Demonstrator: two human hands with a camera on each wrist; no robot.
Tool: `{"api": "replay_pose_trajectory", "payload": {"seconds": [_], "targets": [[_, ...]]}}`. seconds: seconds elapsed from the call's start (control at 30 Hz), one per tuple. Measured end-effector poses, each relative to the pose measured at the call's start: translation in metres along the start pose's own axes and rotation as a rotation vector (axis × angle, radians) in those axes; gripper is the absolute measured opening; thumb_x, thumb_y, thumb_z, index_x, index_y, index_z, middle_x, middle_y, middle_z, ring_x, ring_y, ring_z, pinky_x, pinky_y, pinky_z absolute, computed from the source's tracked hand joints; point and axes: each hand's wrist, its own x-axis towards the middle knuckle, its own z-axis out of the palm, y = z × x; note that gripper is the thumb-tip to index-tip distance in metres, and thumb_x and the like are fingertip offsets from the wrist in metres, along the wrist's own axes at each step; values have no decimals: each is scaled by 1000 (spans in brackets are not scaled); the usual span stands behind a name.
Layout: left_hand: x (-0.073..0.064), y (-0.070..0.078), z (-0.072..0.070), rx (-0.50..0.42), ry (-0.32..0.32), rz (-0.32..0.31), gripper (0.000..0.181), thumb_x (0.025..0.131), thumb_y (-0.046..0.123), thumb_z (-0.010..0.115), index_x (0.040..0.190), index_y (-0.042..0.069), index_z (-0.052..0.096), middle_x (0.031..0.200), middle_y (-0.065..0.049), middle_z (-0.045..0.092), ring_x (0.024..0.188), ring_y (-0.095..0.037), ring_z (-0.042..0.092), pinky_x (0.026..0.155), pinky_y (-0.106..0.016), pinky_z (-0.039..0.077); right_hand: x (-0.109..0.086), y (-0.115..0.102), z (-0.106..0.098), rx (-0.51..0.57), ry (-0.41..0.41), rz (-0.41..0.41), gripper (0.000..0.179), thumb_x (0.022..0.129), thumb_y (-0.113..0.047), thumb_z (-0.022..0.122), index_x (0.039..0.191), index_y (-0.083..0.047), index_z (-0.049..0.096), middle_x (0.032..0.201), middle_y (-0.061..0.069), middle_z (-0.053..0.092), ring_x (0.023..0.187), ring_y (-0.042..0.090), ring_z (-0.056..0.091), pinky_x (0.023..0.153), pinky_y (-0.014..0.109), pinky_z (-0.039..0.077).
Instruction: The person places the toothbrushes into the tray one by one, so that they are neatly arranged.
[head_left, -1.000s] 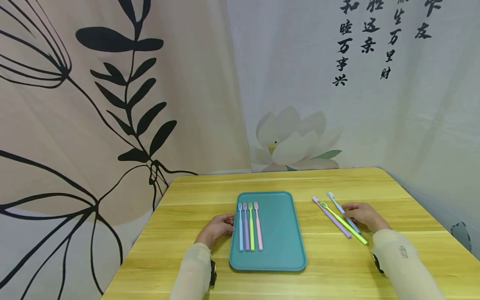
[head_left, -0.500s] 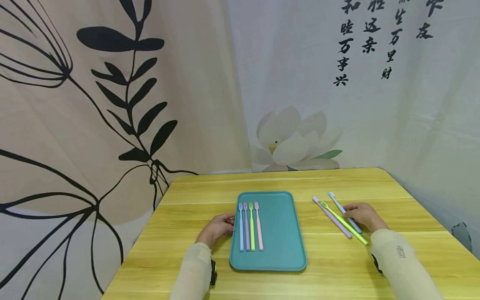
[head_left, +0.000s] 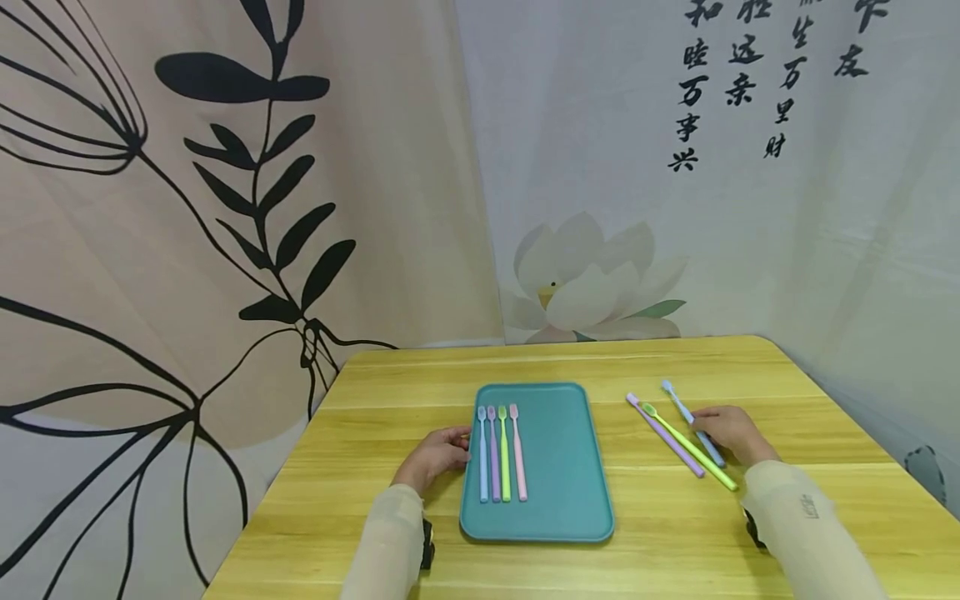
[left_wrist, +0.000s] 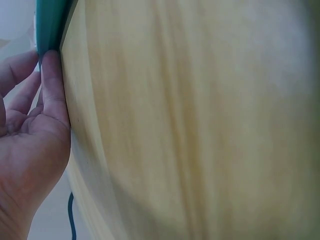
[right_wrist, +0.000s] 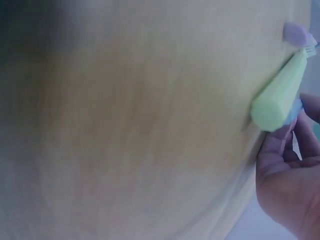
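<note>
1. Blue toothbrush point(head_left: 681, 407): it lies on the table point(head_left: 352, 392), to the right of the tray point(head_left: 562, 467). Its head end has swung slightly outward over the last 0.5 s, away from the loose green toothbrush point(head_left: 693, 450).
2. The right hand point(head_left: 731, 432) has its fingers pinched on the blue toothbrush's handle; the right wrist view shows fingertips closing on a bit of blue behind the green handle end. The hand itself has barely shifted.
3. What that means, as a judgement: the grip seems just to be taking effect, with the brush starting to turn. Whether any of it has left the tabletop I cannot tell.
4. The loose green toothbrush and the loose purple toothbrush point(head_left: 671, 442) have kept their places, lying close together. The green handle runs just beside the blue 1, so a sideways drag could nudge it.
5. The left hand point(head_left: 435, 457) stays at the tray's left edge, fingers touching it without wrapping round, probably steadying it.
6. The row of 4 toothbrushes point(head_left: 506, 467) on the tray is unchanged: blue, purple, green and pink, all heads pointing away from the person. Bare tray remains to their right.
</note>
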Motion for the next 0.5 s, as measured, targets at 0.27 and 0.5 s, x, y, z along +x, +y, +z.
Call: {"api": "replay_pose_trajectory", "payload": {"seconds": [0.27,0.5], "targets": [[1,0,0,-5,0,4,56,85,-12,61,140,-8,49,107,-16,56,93,-22,58,85,-37,55,-1,-1,-3,102,-13,25,54,95,-17,56,137,16,48,101,12,63,79,17,53,66,28,49],[1,0,1,1,3,0,56,84,-13,61,139,-8,50,108,-17,56,93,-23,58,86,-39,55,0,-4,-7,160,-2,28,55,94,-15,55,138,18,44,96,6,62,80,13,54,67,27,50]]}}
